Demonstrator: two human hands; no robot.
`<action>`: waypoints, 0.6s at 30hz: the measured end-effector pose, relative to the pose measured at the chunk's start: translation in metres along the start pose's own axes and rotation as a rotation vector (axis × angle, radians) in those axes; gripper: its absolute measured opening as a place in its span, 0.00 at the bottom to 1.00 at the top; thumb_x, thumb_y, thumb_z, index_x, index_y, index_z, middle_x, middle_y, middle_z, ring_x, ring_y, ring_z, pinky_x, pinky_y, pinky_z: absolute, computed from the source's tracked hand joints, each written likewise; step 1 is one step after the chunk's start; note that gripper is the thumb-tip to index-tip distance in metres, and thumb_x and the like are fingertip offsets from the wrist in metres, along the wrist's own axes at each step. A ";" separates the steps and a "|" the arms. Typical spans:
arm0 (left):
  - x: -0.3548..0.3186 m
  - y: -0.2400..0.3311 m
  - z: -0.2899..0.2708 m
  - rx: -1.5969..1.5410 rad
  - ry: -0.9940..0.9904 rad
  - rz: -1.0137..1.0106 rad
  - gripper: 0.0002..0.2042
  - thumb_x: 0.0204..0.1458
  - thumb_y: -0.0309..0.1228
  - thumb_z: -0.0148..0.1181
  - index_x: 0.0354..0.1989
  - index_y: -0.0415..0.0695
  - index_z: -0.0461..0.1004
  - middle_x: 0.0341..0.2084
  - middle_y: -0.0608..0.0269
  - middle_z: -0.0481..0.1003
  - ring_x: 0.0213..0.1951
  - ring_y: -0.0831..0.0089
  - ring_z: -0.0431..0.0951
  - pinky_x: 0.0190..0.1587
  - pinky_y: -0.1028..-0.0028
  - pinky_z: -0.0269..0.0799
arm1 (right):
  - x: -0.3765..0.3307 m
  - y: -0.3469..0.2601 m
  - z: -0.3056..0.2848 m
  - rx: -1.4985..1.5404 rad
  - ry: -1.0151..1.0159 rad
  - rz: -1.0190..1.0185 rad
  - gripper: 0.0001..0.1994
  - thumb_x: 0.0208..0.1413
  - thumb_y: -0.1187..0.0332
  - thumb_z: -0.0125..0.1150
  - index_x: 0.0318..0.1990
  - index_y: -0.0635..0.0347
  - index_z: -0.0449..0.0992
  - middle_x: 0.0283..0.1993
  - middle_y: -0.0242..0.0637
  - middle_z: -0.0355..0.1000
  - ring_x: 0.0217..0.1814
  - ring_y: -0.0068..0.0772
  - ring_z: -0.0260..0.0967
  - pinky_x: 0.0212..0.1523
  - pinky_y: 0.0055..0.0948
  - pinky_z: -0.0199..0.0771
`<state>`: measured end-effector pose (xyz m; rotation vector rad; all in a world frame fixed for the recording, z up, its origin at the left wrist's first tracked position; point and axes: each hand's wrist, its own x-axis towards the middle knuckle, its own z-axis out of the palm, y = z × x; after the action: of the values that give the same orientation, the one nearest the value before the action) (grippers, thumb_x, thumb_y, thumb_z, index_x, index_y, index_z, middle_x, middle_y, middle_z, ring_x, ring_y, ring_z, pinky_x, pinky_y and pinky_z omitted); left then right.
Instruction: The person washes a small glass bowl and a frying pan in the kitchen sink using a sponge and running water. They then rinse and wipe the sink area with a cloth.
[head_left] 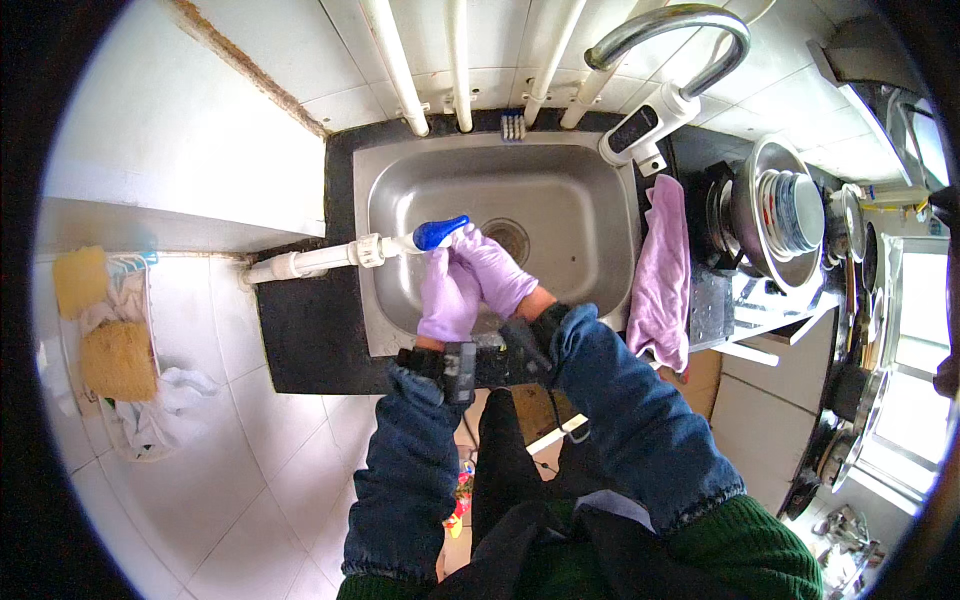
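Steel sink (590,215) set in dark counter (300,330): both gloved hands, left hand (447,298) and right hand (497,270), pressed together under blue tap handle (440,232); thin gloves, likely soft and slippery when wet, best gripped at cuffs.

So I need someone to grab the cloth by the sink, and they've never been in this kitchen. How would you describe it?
Start at the steel sink set in the dark counter. On its right rim, below the curved metal tap, a lilac cloth hangs over the counter edge. It is the only soft, pale purple thing there; to its right are only metal bowls.
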<state>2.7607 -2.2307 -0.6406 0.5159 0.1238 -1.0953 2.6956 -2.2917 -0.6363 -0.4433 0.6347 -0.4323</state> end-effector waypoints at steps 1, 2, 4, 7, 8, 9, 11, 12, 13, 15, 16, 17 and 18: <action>-0.005 -0.003 0.001 0.052 -0.027 0.051 0.17 0.68 0.32 0.46 0.60 0.36 0.65 0.55 0.51 0.71 0.58 0.62 0.72 0.64 0.64 0.67 | 0.003 -0.002 0.003 0.176 -0.010 0.063 0.12 0.68 0.64 0.55 0.51 0.63 0.72 0.46 0.33 0.74 0.47 0.24 0.70 0.51 0.26 0.72; -0.008 -0.003 0.001 0.037 0.071 -0.004 0.17 0.68 0.32 0.45 0.60 0.37 0.65 0.57 0.52 0.70 0.59 0.62 0.71 0.64 0.64 0.67 | 0.006 -0.003 0.005 0.281 -0.054 0.063 0.10 0.67 0.67 0.57 0.47 0.64 0.73 0.42 0.32 0.74 0.45 0.23 0.70 0.49 0.24 0.72; -0.011 -0.002 0.004 0.050 0.142 -0.075 0.17 0.69 0.32 0.42 0.62 0.38 0.64 0.59 0.52 0.69 0.60 0.62 0.70 0.64 0.65 0.67 | 0.012 -0.002 0.014 -0.134 0.100 -0.055 0.09 0.65 0.68 0.58 0.45 0.65 0.73 0.40 0.32 0.75 0.42 0.23 0.70 0.46 0.24 0.72; -0.012 -0.003 0.009 0.263 0.228 -0.108 0.19 0.70 0.32 0.41 0.65 0.38 0.62 0.60 0.54 0.68 0.61 0.63 0.69 0.64 0.66 0.65 | 0.009 -0.006 0.026 -0.757 0.384 -0.351 0.08 0.65 0.70 0.56 0.45 0.65 0.77 0.34 0.27 0.72 0.35 0.21 0.66 0.40 0.25 0.72; -0.012 -0.002 0.009 0.385 0.196 -0.093 0.19 0.70 0.33 0.40 0.66 0.39 0.62 0.60 0.55 0.68 0.61 0.64 0.69 0.64 0.67 0.65 | 0.006 -0.009 0.030 -0.519 0.364 -0.270 0.11 0.66 0.67 0.54 0.47 0.64 0.77 0.35 0.28 0.73 0.36 0.21 0.67 0.42 0.27 0.72; -0.011 -0.001 0.010 0.493 0.158 -0.072 0.20 0.70 0.33 0.40 0.66 0.39 0.61 0.61 0.55 0.68 0.61 0.64 0.69 0.64 0.67 0.65 | -0.001 -0.015 0.032 -0.276 0.305 -0.172 0.13 0.67 0.64 0.51 0.49 0.63 0.77 0.36 0.29 0.74 0.38 0.22 0.68 0.44 0.29 0.71; -0.009 0.000 0.008 0.415 0.053 -0.103 0.18 0.69 0.34 0.44 0.63 0.40 0.66 0.59 0.59 0.69 0.61 0.67 0.69 0.64 0.67 0.64 | -0.016 -0.036 0.034 -0.880 0.302 -0.321 0.12 0.62 0.67 0.54 0.50 0.59 0.74 0.43 0.45 0.75 0.45 0.49 0.74 0.50 0.37 0.75; -0.001 0.004 0.007 0.308 0.126 -0.188 0.18 0.69 0.34 0.45 0.63 0.41 0.66 0.58 0.60 0.70 0.60 0.67 0.69 0.64 0.66 0.64 | -0.026 -0.044 0.035 -1.119 0.276 -0.563 0.14 0.59 0.69 0.56 0.51 0.60 0.73 0.47 0.46 0.74 0.48 0.50 0.73 0.53 0.39 0.74; 0.009 0.010 0.007 0.157 0.042 -0.281 0.17 0.68 0.34 0.47 0.62 0.42 0.67 0.58 0.60 0.70 0.60 0.67 0.69 0.64 0.66 0.64 | -0.034 -0.049 0.040 -1.371 0.310 -0.808 0.16 0.56 0.71 0.58 0.52 0.61 0.73 0.51 0.47 0.72 0.52 0.52 0.72 0.55 0.41 0.72; 0.027 0.021 0.009 0.339 0.085 -0.348 0.17 0.67 0.34 0.48 0.62 0.44 0.66 0.59 0.62 0.68 0.60 0.66 0.69 0.64 0.66 0.64 | -0.047 -0.059 0.048 -1.449 0.193 -0.947 0.22 0.50 0.73 0.63 0.55 0.61 0.71 0.56 0.49 0.69 0.56 0.52 0.69 0.59 0.42 0.70; 0.030 0.019 0.011 0.292 -0.195 -0.269 0.15 0.67 0.35 0.48 0.60 0.46 0.67 0.56 0.63 0.69 0.59 0.67 0.69 0.63 0.67 0.65 | -0.050 -0.063 0.053 -1.529 0.123 -1.045 0.21 0.50 0.70 0.65 0.53 0.60 0.73 0.53 0.48 0.71 0.55 0.50 0.71 0.58 0.40 0.71; 0.035 0.017 0.016 0.229 -0.302 -0.214 0.16 0.67 0.35 0.47 0.60 0.47 0.66 0.56 0.63 0.69 0.59 0.67 0.69 0.63 0.67 0.64 | -0.052 -0.066 0.057 -1.634 0.011 -1.154 0.20 0.50 0.67 0.67 0.51 0.59 0.75 0.50 0.48 0.73 0.53 0.47 0.73 0.57 0.39 0.73; 0.040 0.003 0.023 0.042 -0.565 -0.061 0.16 0.67 0.36 0.46 0.60 0.47 0.65 0.56 0.63 0.68 0.60 0.68 0.68 0.64 0.67 0.63 | -0.051 -0.069 0.061 -1.634 -0.077 -0.948 0.22 0.46 0.71 0.66 0.52 0.60 0.72 0.54 0.48 0.69 0.56 0.51 0.67 0.59 0.41 0.69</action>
<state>2.7781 -2.2730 -0.6334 0.2254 -0.3810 -1.2669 2.6812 -2.3065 -0.5331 -2.3583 0.5543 -0.7085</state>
